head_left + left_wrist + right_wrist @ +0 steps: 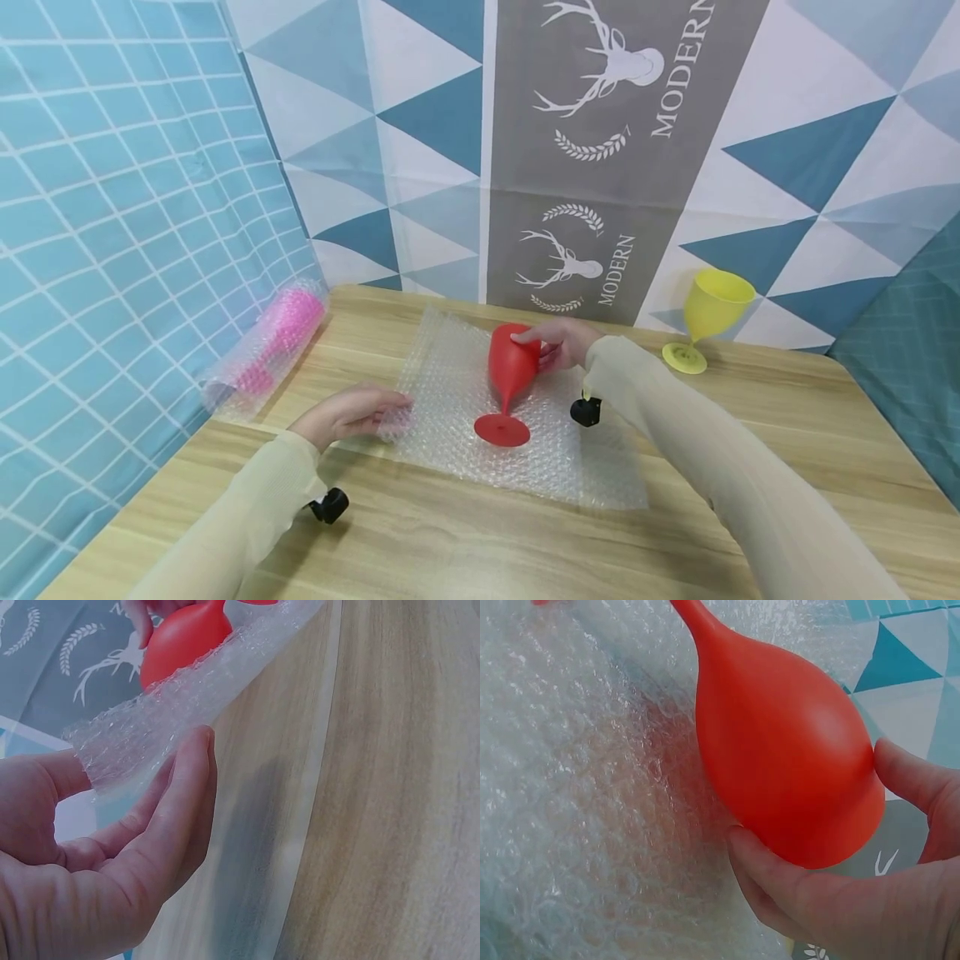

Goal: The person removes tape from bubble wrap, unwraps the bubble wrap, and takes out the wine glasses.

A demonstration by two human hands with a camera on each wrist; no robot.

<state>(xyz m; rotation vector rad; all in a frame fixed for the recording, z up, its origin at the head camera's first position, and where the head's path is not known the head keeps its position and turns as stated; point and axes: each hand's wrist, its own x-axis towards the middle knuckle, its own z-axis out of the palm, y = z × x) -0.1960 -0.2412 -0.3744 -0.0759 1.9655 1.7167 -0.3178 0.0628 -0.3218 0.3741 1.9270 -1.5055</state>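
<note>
In the head view a red plastic goblet (514, 363) lies tilted on a sheet of bubble wrap (450, 400), its round foot toward me. My right hand (561, 342) holds the goblet's bowl near the rim. The right wrist view shows thumb and fingers on opposite sides of the red bowl (787, 750). At the sheet's left side my left hand (360, 412) holds the near-left edge. In the left wrist view the raised bubble wrap (142, 735) lies between thumb and long, gently bent fingers (184, 780); the thumb tip is hidden behind it.
A pink goblet (288, 321) rolled in bubble wrap lies at the table's left, against the blue gridded cloth (150, 192). At the back right a yellow goblet (712, 308) stands upright by the patterned backdrop (427, 150). Wooden table (480, 542) extends in front.
</note>
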